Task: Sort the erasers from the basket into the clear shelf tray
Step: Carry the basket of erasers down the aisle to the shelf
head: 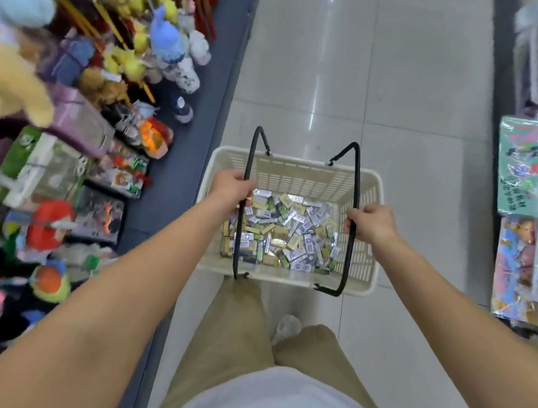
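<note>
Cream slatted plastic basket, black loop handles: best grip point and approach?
Grip the two black handles mid-span from above, one per hand, as the left hand and right hand do. They arch over the cream basket, and the wrapped erasers spread across its floor, so centred grips should keep it level.

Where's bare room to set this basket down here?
The tiled floor ahead of the basket, between the two shelf rows, is bare. The plush-toy shelves on the left and packaged goods on the right are crowded.
</note>
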Tool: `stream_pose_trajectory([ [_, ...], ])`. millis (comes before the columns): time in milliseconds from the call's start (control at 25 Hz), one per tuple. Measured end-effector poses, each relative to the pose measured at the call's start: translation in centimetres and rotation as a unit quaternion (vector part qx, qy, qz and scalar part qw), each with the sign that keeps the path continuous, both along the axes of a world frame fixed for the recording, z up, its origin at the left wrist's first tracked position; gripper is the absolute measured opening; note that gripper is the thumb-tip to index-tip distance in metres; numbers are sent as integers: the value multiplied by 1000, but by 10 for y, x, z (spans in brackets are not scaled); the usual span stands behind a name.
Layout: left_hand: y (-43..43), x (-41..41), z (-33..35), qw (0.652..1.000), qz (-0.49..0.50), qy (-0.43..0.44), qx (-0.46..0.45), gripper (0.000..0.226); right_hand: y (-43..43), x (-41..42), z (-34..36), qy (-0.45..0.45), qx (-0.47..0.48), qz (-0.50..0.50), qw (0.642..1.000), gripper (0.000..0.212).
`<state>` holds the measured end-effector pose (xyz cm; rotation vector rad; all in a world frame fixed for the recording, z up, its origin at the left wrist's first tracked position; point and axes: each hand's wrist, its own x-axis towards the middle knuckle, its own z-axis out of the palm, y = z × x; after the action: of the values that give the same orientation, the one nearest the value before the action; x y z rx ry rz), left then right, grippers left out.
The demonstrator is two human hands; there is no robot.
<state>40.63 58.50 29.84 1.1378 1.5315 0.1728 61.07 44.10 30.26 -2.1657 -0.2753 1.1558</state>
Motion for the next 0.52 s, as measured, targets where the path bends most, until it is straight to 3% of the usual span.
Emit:
stream_pose_trajectory([
  [240, 181, 116, 1, 997, -82, -11, -6, 6, 148, 95, -13, 16, 17, -138, 990, 10],
  [520, 364, 278, 6, 983, -180, -8, 21, 9, 296, 217, -8, 5, 23, -210, 977, 17],
])
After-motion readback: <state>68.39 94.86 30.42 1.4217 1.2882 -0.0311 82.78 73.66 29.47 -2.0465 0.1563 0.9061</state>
